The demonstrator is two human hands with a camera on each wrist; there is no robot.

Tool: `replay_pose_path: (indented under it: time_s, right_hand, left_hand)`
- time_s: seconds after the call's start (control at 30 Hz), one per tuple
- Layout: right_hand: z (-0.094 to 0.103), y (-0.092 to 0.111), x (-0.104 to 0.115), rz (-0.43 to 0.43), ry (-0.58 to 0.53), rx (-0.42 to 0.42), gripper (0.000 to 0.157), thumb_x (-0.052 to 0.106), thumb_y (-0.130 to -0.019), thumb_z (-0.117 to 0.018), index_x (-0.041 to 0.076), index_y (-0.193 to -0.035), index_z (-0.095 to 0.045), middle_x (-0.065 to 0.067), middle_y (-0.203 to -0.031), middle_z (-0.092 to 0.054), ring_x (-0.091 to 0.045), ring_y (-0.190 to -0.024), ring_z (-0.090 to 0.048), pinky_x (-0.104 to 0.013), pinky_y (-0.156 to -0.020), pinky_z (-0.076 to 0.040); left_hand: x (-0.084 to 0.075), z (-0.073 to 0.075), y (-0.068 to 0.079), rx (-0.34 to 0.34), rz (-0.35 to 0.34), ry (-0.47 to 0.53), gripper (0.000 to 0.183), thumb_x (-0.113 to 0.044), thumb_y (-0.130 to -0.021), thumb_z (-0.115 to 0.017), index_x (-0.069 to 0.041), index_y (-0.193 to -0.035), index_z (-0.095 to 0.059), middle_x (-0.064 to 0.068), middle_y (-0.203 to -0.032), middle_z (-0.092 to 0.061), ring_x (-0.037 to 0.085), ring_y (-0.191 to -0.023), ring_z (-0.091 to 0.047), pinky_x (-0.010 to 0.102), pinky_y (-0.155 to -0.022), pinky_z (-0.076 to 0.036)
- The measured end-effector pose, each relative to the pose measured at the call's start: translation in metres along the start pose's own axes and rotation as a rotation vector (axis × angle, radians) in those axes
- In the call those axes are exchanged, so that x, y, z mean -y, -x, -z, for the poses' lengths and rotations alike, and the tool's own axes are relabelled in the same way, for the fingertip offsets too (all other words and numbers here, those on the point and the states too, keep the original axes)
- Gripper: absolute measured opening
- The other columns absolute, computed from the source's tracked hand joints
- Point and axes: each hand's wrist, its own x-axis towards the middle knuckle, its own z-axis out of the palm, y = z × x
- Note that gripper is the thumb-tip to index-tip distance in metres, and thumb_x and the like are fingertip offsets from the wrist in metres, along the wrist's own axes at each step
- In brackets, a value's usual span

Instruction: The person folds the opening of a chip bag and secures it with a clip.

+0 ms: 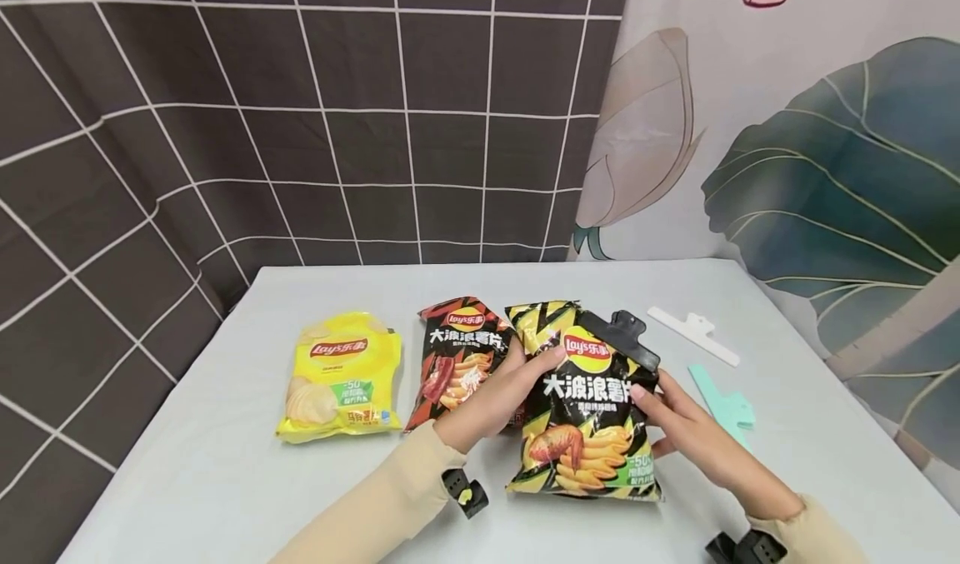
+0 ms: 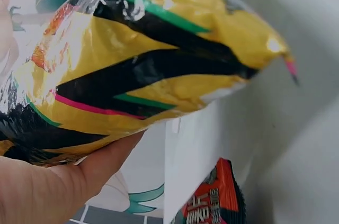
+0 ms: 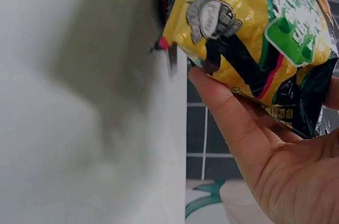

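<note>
Both hands hold a black and yellow chip bag (image 1: 577, 414), with chicken and chips printed on its front. My left hand (image 1: 497, 399) grips its left edge, thumb on the front face; in the left wrist view the bag's striped side (image 2: 159, 70) lies above that hand. At the bag's right edge, my right hand (image 1: 688, 432) grips it, and the right wrist view shows the palm beside the bag's green label (image 3: 294, 36). A black clip (image 1: 621, 336) sits across the top right corner of the bag. The fingers behind the bag are mostly hidden.
A red and black chip bag (image 1: 459, 349) lies partly behind my left hand. Further left is a yellow chip bag (image 1: 345, 376). To the right on the white table (image 1: 225, 472) lie a white clip (image 1: 693, 331) and a mint-green clip (image 1: 723, 406).
</note>
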Motion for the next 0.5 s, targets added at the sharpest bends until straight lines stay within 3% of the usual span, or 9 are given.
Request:
replay_pose_path:
  time_s: [0.13,0.23,0.4,0.5]
  right_hand:
    - [0.012,-0.008,-0.001,0.003,0.024,-0.032,0.056,0.036,-0.104,-0.035,0.005,-0.147,-0.017,-0.035,-0.130,-0.050,-0.037,-0.109,-0.062,-0.042,-0.063,-0.057]
    - [0.021,-0.015,-0.002,-0.015,0.027,-0.052,0.053,0.038,-0.104,-0.035,0.004,-0.142,-0.022,-0.034,-0.131,-0.050,-0.035,-0.108,-0.062,-0.042,-0.063,-0.056]
    - [0.030,-0.030,-0.003,-0.055,0.046,-0.067,0.058,0.044,-0.103,-0.037,0.004,-0.143,-0.022,-0.035,-0.136,-0.045,-0.043,-0.116,-0.057,-0.041,-0.067,-0.055]
    - [0.036,-0.038,-0.004,-0.085,0.052,-0.069,0.062,0.047,-0.102,-0.038,0.004,-0.143,-0.022,-0.034,-0.138,-0.043,-0.045,-0.119,-0.054,-0.040,-0.068,-0.056]
  left_hand:
    - [-0.002,-0.002,-0.010,0.010,-0.021,0.115,0.095,-0.046,-0.094,-0.051,-0.013,-0.153,0.016,0.022,-0.159,-0.004,0.035,-0.147,-0.013,0.056,-0.117,-0.016]
    - [-0.004,-0.002,-0.019,0.009,-0.022,0.209,0.088,-0.040,-0.094,-0.055,-0.019,-0.153,0.006,0.023,-0.151,-0.026,0.038,-0.141,-0.028,0.061,-0.111,-0.025]
    - [-0.005,-0.002,-0.030,-0.035,0.006,0.267,0.086,-0.037,-0.092,-0.058,-0.024,-0.154,0.000,0.021,-0.151,-0.025,0.038,-0.140,-0.028,0.064,-0.109,-0.027]
    - [-0.005,-0.004,-0.037,-0.059,0.017,0.252,0.088,-0.040,-0.092,-0.059,-0.025,-0.155,0.001,0.021,-0.153,-0.023,0.039,-0.142,-0.025,0.066,-0.110,-0.021]
